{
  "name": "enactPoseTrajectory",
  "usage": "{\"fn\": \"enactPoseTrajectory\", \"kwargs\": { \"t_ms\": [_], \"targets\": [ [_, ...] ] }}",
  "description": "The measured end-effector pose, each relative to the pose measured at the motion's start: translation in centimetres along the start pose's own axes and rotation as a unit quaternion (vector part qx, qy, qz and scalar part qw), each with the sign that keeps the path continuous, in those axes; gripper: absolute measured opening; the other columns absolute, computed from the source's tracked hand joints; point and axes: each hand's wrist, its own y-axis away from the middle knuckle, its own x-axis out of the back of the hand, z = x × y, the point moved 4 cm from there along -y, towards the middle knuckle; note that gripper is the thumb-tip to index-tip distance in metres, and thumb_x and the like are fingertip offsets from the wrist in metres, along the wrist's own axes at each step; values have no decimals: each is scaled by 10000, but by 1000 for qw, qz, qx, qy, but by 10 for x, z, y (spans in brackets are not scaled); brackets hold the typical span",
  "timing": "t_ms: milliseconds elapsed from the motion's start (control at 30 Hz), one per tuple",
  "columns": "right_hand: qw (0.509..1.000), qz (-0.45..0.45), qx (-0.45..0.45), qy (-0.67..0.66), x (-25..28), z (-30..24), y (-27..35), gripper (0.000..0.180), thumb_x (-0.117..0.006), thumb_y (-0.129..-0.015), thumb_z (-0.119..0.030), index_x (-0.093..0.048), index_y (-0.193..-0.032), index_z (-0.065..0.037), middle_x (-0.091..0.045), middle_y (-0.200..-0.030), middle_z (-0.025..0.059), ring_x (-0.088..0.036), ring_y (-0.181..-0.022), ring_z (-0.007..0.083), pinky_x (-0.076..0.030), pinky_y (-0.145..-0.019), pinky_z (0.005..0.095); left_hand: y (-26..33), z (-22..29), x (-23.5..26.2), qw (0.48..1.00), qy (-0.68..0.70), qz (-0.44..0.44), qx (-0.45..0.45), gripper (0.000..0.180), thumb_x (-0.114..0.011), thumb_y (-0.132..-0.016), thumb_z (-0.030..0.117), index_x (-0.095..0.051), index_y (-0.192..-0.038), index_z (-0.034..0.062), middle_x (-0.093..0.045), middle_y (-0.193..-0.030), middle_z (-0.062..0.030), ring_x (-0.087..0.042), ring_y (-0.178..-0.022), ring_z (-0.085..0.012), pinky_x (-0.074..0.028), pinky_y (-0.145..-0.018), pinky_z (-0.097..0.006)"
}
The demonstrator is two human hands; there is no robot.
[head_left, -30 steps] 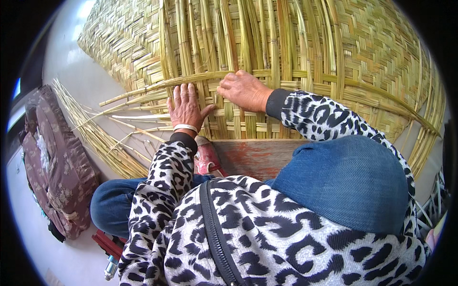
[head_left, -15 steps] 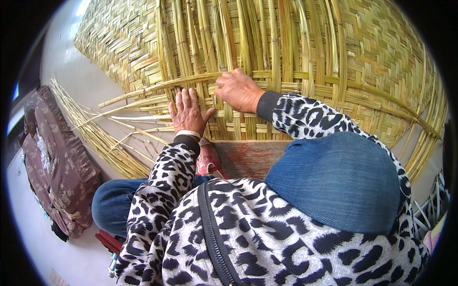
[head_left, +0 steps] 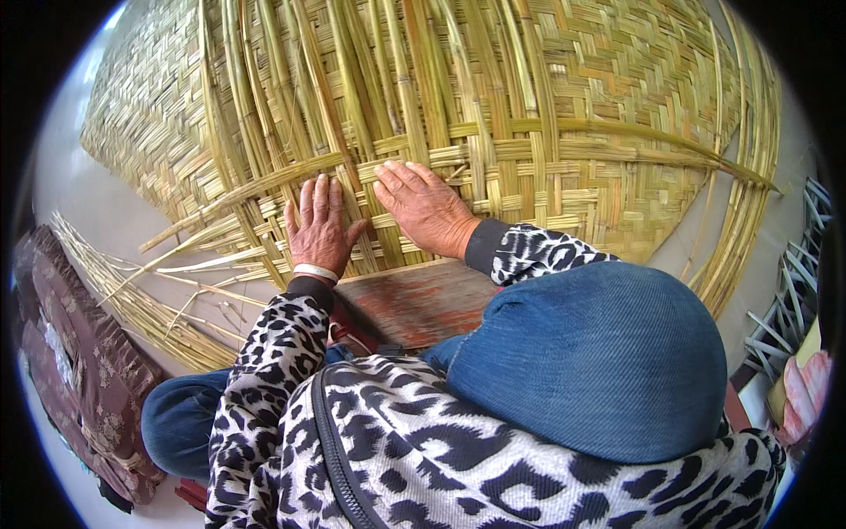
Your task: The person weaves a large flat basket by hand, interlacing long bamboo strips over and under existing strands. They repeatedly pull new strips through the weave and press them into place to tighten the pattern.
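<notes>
Left hand (head_left: 320, 231): flat on the woven mat (head_left: 621, 93), holding nothing
Right hand (head_left: 429, 208): no longer curled, now flat too, so it seems to press, not pinch
Woven mat: under both hands, out to 12 o'clock
Loose reeds (head_left: 176, 326): 8 o'clock

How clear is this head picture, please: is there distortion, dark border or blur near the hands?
In the head view, the corners are black, with a bluish fringe at the lower-left rim; the head view also shows the woven mat bowed, perhaps partly by the fisheye lens; there, left hand and right hand look reasonably sharp.
</notes>
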Motion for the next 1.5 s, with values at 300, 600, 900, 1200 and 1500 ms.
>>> {"fn": "enactPoseTrajectory", "kwargs": {
  "t_ms": [300,600,900,1200,1500],
  "targets": [
    [997,-64,30,39,4,-9,18,623,-601,-880,-364,-503,-1379,-5,-382,-1527,166,-318,-1439,293,-207,-1199,440,0,2,10,999,-32,-9,2,696,-660,-862,513,-492,-1411,121,-424,-1493,-68,-327,-1425,-248,-201,-1158,-507],
    [999,43,4,10,52,42,45,332,-574,-922,-185,-607,-1220,-44,-601,-1267,144,-549,-1218,260,-440,-1061,376,-48,46,35,988,83,111,-70,213,-641,-899,309,-649,-1041,149,-632,-1085,-35,-570,-1084,-250,-408,-963,-429],
    [994,53,-72,63,85,114,50,138,-633,-878,-133,-669,-995,-69,-672,-1074,89,-604,-1103,229,-525,-934,388,-100,43,26,993,79,-46,-79,160,-607,-920,273,-613,-948,116,-632,-923,-102,-637,-924,-317,-521,-752,-436],
    [992,24,-94,85,61,107,5,61,-619,-839,-104,-667,-807,-124,-642,-910,40,-610,-956,217,-512,-769,375,-102,54,30,995,11,-14,-100,90,-571,-849,98,-579,-938,108,-638,-920,-95,-650,-941,-305,-551,-745,-432],
    [987,121,-63,89,77,143,34,205,-582,-948,-256,-667,-1029,-88,-654,-1041,74,-605,-1011,208,-523,-853,372,-99,60,39,997,60,20,-46,207,-637,-880,223,-600,-1054,116,-621,-1078,-79,-591,-1058,-295,-492,-857,-430]
  ]
}}
